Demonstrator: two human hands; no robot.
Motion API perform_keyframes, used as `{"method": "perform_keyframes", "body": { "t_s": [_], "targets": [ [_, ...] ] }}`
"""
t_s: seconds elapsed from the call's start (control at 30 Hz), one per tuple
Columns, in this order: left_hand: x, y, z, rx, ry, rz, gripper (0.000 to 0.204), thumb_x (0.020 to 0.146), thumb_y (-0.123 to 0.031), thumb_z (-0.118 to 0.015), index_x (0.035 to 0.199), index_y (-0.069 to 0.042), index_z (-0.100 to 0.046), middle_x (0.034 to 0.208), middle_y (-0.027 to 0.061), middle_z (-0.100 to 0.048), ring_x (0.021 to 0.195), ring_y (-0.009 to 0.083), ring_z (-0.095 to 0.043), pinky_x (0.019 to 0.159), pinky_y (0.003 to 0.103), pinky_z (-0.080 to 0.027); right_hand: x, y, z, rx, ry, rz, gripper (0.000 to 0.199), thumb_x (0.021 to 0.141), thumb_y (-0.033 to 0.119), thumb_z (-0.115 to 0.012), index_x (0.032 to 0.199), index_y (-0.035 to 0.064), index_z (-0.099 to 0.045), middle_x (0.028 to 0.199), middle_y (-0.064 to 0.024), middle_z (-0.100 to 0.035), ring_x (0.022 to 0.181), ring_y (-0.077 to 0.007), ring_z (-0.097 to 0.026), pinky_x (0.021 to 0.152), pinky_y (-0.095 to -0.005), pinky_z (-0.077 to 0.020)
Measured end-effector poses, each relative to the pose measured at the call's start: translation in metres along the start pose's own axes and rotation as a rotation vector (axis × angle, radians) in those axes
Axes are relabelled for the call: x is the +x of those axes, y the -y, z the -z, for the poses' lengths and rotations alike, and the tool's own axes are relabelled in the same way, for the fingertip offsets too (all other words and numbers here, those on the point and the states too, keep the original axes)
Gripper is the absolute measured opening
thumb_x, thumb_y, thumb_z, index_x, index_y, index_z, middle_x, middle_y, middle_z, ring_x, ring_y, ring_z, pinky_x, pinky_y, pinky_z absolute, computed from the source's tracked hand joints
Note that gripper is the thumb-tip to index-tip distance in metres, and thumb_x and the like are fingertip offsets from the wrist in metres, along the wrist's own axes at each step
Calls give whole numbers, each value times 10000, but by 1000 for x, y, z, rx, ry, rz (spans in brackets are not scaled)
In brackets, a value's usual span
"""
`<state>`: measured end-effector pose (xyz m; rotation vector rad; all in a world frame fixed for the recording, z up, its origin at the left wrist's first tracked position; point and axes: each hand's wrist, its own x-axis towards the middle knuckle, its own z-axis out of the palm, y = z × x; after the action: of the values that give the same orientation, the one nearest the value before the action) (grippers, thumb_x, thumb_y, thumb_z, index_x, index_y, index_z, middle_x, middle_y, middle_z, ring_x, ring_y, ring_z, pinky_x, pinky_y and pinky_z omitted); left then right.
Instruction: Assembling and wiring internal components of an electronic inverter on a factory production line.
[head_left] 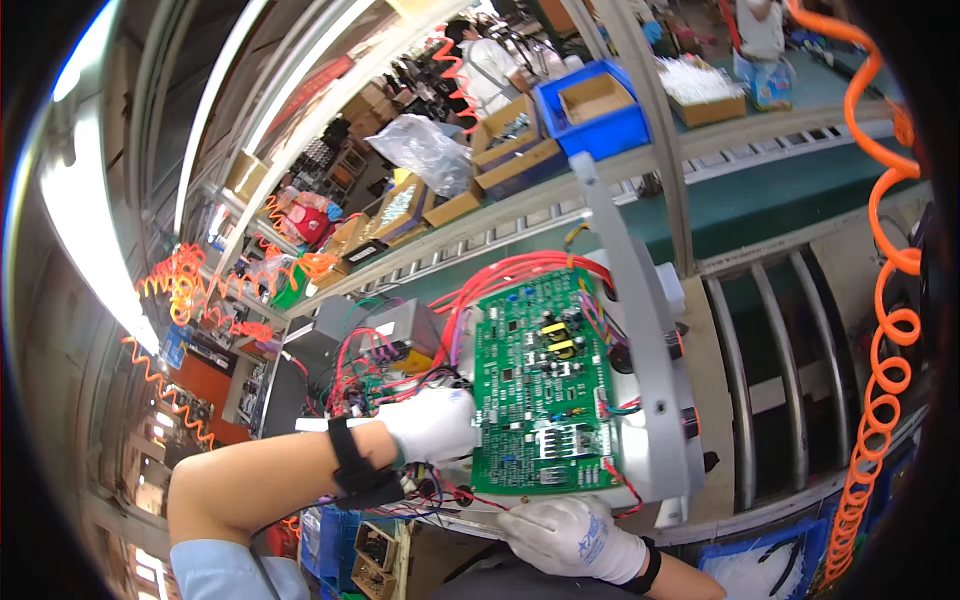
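Note:
A green circuit board [545,385] with many small parts lies on a grey metal housing [650,330]. My left hand [432,422], in a white glove, is at the board's left edge, among dark and coloured wires; its fingers are hidden or blurred. Just below the board's lower edge is my right hand [565,535], also gloved, its fingers curled together. A thin red wire [485,500] runs to its fingertips, and another stretch of red wire [632,492] comes from the board's lower right corner down to the same hand. Thick red cables [520,262] arch over the board's top.
A roller conveyor [745,370] lies at right, beside a hanging orange coiled hose [885,330]. Behind stand a blue bin [610,130], cardboard boxes [510,150] and a plastic bag [425,150]. A person [490,75] works farther back. Small parts trays [375,560] sit below left.

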<state>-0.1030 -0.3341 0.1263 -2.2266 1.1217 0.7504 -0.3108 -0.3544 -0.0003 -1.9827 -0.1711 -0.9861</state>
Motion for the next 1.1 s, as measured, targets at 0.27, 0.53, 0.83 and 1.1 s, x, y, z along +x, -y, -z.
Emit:
{"method": "perform_keyframes", "body": {
  "t_s": [0.27, 0.53, 0.83, 1.1],
  "targets": [
    [-117, 61, 47, 37, -832, -658, 253, 920, -156, -553, 1126, -20, -609, 951, 168, -661, 850, 308, -662, 730, 392, -529, 8, 16, -9, -181, -160, -14, 242, 721, 33, -728, 961, 45, -695, 870, -115, -693, 731, -303, -661, 634, -377, -520],
    [-213, 260, -58, -871, -1264, -47, 249, 902, -29, -507, 1109, 52, -619, 923, 89, -669, 744, 112, -601, 643, 245, -475, 19, 47, -23, -392, -119, -432, 192, 790, 61, -687, 978, 24, -707, 925, -129, -698, 847, -279, -670, 756, -380, -531],
    [-147, 376, -129, -511, -952, -295, 278, 768, -64, -601, 1030, 21, -638, 909, 183, -655, 872, 360, -633, 769, 415, -498, 261, 60, -59, -824, 259, -81, 514, 701, 90, -749, 1194, 41, -610, 1127, -190, -628, 981, -311, -634, 840, -390, -518],
    [-114, 441, -129, -521, -1048, -557, 269, 741, -56, -616, 990, 46, -616, 766, 156, -639, 700, 347, -633, 623, 416, -499, 343, -26, -128, -988, 930, -65, 461, 697, 119, -729, 1134, 45, -603, 1253, -199, -547, 1167, -371, -532, 942, -426, -464]
  ]
}}
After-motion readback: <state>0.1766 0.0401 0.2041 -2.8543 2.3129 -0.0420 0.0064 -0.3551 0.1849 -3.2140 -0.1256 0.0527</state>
